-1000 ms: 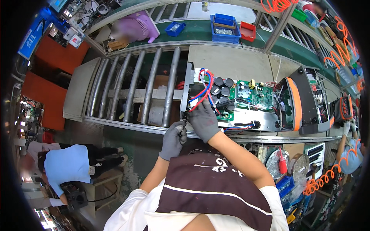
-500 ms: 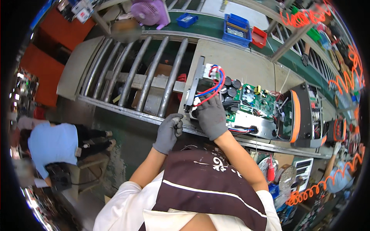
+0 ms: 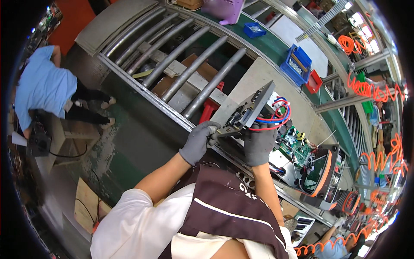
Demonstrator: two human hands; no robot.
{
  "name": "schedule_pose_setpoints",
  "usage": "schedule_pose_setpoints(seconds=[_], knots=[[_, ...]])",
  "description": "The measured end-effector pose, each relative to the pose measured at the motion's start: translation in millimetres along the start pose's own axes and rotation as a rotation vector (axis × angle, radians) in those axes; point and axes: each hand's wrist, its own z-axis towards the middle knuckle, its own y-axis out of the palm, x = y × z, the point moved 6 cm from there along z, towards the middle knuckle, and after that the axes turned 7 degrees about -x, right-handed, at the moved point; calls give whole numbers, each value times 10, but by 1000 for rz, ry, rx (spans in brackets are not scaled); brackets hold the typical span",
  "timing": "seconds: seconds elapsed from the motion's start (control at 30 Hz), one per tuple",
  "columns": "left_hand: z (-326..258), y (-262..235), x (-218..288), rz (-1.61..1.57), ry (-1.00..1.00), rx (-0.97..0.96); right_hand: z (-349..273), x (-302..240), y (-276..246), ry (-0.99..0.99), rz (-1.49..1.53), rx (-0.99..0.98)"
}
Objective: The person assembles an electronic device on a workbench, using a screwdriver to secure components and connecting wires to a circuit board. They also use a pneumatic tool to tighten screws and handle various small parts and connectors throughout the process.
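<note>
Lifted since before, both gloved hands, left (image 3: 198,141) and right (image 3: 258,144), grip the tilted circuit board (image 3: 248,110).

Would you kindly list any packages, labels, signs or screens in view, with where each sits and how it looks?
Cardboard box: brown, flat, under the grey rollers.
Blue bin: rectangular, on the green bench behind the conveyor.
Red tray: small, right beside the blue bin.
No labels, signs or screens can be made out.
</note>
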Motion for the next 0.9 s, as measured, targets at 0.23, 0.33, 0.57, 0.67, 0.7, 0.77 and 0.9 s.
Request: schedule_pose_setpoints(seconds=[0.23, 0.33, 0.57, 0.67, 0.7, 0.77, 0.9], knots=[[48, -108, -13, 18, 12, 10, 65, -65, -88, -99, 70, 54], [75, -75, -50, 8, -29, 32, 78, -111, 55, -134, -159, -73], [135, 75, -128, 2, -66, -35, 63, 11, 294, 103, -153, -117], [167, 78, -157, 49, -83, -63, -11, 152, 667, 227, -242, -71], [169, 41, -151, 59, -82, -55, -25, 103, 726, 124, -714, -13], [173, 46, -162, 69, -88, -74, -1, 64, 579, 215, -185, 9], [180, 81, -144, 37, -107, -94, -9, 76, 475, 301, -2, 77]])
